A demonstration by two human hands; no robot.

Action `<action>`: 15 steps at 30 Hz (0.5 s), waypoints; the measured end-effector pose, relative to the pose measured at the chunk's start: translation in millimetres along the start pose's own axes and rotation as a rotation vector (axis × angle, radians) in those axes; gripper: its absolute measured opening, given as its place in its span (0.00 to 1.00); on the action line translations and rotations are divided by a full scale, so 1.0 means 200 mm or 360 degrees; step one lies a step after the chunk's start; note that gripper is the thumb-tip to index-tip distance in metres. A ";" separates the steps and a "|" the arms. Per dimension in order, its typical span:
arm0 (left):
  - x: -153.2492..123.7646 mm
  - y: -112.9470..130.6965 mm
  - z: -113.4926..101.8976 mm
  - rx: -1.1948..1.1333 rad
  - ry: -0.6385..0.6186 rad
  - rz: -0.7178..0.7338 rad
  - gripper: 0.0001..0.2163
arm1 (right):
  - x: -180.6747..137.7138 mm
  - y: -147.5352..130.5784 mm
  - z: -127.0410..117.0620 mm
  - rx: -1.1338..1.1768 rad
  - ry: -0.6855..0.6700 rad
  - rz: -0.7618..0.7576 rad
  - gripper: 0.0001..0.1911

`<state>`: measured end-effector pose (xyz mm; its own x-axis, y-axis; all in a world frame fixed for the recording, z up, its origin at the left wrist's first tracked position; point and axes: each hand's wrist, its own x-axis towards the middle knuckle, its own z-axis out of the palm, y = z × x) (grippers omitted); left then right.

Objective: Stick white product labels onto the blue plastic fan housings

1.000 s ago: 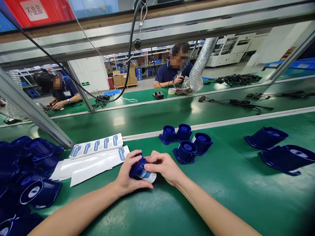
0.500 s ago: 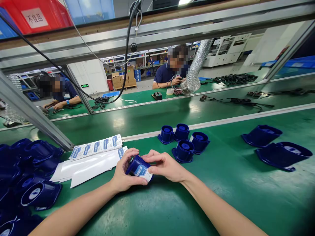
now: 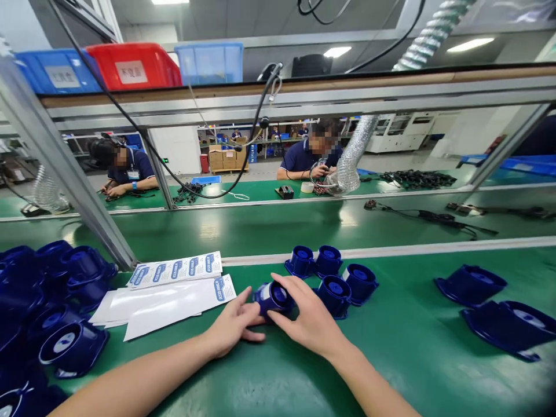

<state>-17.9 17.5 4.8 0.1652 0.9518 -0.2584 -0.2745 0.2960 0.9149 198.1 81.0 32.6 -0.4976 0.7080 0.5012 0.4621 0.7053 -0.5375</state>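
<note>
My right hand grips a small dark blue round housing that stands on the green bench, open end facing up. My left hand rests beside it with its fingertips on the housing's near side. Just right of it stands a cluster of several like blue housings. Left of my hands lie white sticker sheets with blue labels printed along them.
A heap of larger blue housings fills the left edge, and two more blue housings lie at the right. A slanted metal post rises at the left. Two other people work at the far bench, beyond the conveyor.
The housing was held tilted between both hands with its label showing; now it stands on the bench farther forward beside the cluster. The view has tilted upward.
</note>
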 end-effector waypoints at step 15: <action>-0.10 0.65 -0.32 0.2743 0.0548 -0.0167 0.25 | 0.27 -0.17 0.30 -0.0432 -0.0191 -0.0523 0.15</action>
<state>-117.5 42.9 109.0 -0.1372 0.9755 -0.1719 0.9841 0.1540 0.0888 111.6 93.6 37.6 -0.7244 0.4468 0.5250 0.4333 0.8874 -0.1573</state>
